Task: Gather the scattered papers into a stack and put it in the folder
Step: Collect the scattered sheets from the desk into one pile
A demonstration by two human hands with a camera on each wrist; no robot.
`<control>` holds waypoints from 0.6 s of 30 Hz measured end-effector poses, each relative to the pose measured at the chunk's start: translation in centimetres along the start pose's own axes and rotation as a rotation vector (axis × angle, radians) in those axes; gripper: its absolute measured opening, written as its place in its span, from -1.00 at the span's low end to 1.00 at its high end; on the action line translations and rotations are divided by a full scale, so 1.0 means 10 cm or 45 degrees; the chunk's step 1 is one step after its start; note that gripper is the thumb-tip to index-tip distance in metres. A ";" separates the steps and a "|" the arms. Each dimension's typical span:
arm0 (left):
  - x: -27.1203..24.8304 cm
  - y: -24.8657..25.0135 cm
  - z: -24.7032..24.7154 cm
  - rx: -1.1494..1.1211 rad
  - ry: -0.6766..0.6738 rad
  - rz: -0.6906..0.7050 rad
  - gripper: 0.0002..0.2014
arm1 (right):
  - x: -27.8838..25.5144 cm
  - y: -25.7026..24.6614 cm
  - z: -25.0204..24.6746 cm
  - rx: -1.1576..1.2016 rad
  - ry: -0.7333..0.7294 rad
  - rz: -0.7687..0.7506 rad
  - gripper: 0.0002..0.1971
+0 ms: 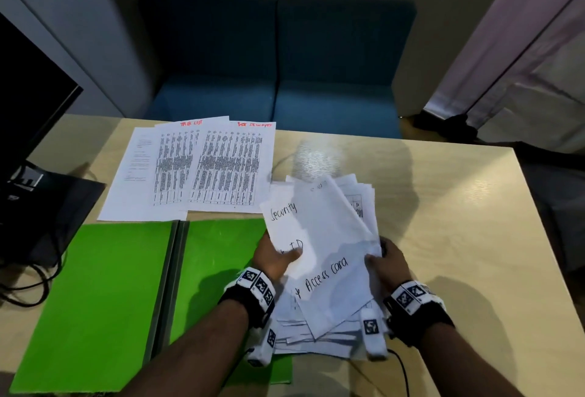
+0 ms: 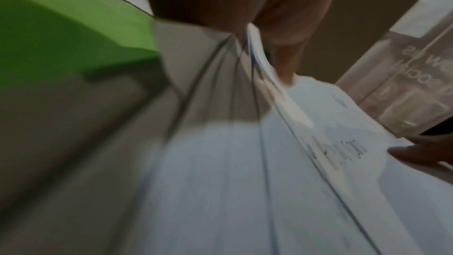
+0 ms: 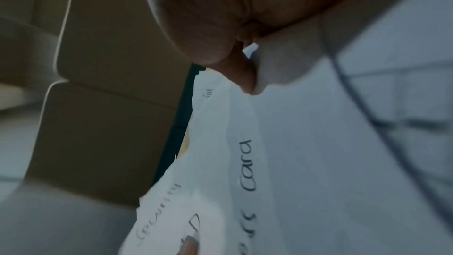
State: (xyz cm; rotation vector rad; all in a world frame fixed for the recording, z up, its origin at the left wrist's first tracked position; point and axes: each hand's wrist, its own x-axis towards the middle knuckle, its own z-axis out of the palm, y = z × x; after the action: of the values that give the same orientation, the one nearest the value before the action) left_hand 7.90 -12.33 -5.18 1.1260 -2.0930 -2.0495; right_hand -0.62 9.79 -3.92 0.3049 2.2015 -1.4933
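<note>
An uneven bundle of white papers (image 1: 326, 238) with handwritten words is held up off the table between both hands. My left hand (image 1: 275, 254) grips its left edge, thumb on top of the front sheet. My right hand (image 1: 384, 262) grips the right edge. The sheets fan out unevenly, as the left wrist view shows of the papers (image 2: 245, 181); the right wrist view shows the written sheet (image 3: 282, 162) under my thumb. An open green folder (image 1: 104, 285) lies flat at the front left, partly under the bundle. Three printed sheets (image 1: 196, 168) lie on the table behind the folder.
A wooden table (image 1: 443, 222) carries everything. A dark monitor (image 1: 28, 111) with its base and cables stands at the left edge. A blue sofa (image 1: 278, 79) sits behind the table. A curtain (image 1: 522, 48) hangs at the right.
</note>
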 end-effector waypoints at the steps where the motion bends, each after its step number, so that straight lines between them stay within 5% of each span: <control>1: -0.01 -0.02 -0.02 0.033 -0.008 -0.009 -0.44 | -0.02 0.02 0.00 0.015 -0.017 -0.030 -0.45; 4: -0.01 -0.06 -0.04 0.015 0.026 -0.001 -0.40 | 0.02 0.10 -0.05 -0.516 -0.028 -0.263 -0.30; 8: 0.01 -0.07 -0.04 0.020 0.045 0.013 -0.44 | -0.01 0.13 -0.06 -1.156 -0.015 -0.254 -0.58; 14: -0.03 -0.10 0.01 -0.160 0.087 -0.048 -0.53 | -0.15 -0.09 -0.05 -1.395 -0.067 -0.125 -0.82; 18: -0.05 -0.12 -0.01 -0.117 0.047 0.012 -0.48 | -0.07 -0.11 -0.04 -1.006 0.100 0.045 -0.40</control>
State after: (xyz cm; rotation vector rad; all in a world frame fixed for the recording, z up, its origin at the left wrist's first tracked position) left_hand 8.85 -12.05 -5.94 1.1296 -1.9616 -2.0811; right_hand -0.54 9.75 -2.51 0.1329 2.6184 -0.5068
